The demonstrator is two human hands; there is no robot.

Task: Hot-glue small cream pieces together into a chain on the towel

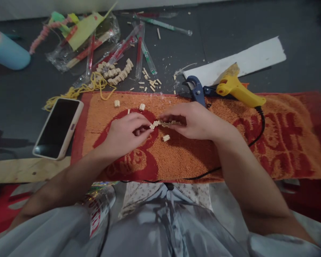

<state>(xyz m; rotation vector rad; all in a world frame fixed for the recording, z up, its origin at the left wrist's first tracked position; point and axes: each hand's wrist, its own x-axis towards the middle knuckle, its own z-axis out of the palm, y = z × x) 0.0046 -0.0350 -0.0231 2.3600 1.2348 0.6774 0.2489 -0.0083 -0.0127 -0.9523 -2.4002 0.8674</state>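
Between my two hands runs a wavy strip of short wooden stick pieces point(163, 123), seen end-on. My left hand point(125, 134) pinches its left end between thumb and fingertips. The fingers of my right hand point(195, 121) are closed around the strip's right end and partly hide it. Just below the strip, a small bundle of stick pieces point(166, 137) lies on the orange and red towel point(192, 157). Two similar bundles lie above my left hand, one of them a little block point(142, 106) close to the strip.
A yellow glue gun point(240, 91) and blue-handled cutters point(196, 89) lie right of centre, by a white board point(246, 59). At the left are a phone point(58, 128), yellow string point(77, 91) and a blue bottle point(9, 50). Wrapped chopsticks point(140, 50) and cut bits point(152, 84) lie behind.
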